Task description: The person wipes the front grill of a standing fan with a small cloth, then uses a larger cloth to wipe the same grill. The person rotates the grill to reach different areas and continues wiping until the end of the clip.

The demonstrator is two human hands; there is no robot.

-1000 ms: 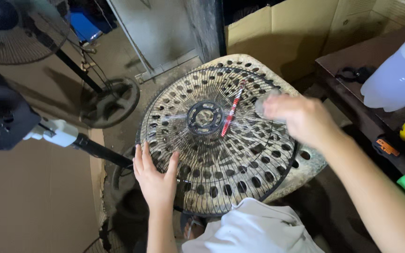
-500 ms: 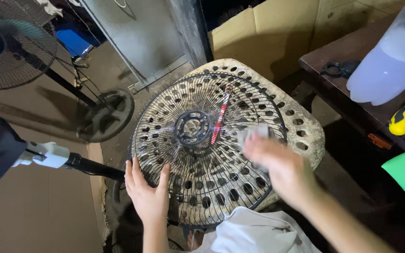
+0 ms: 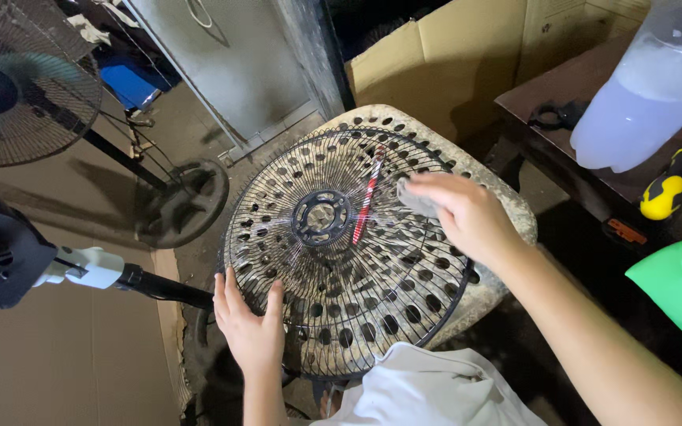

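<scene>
The right hand [image 3: 467, 213], pinching a grey cloth [image 3: 417, 197], rests at three o'clock of the fan grille [image 3: 341, 252] hub, while the left hand [image 3: 250, 327], fingers spread, presses the rim at seven o'clock.

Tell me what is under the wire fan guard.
The fan guard lies on a round perforated stool, whose holes show through the wires. The left hand and right hand cover parts; beneath the stool is hidden.

Both forearms are bare, with no sleeve, watch or ring in sight; the left hand [image 3: 250, 331] shows short, plain nails on its spread fingers; the right hand [image 3: 467, 217] is ungloved too. Below both hands lies the person's pale grey-white garment [image 3: 428, 390], softly creased.
</scene>
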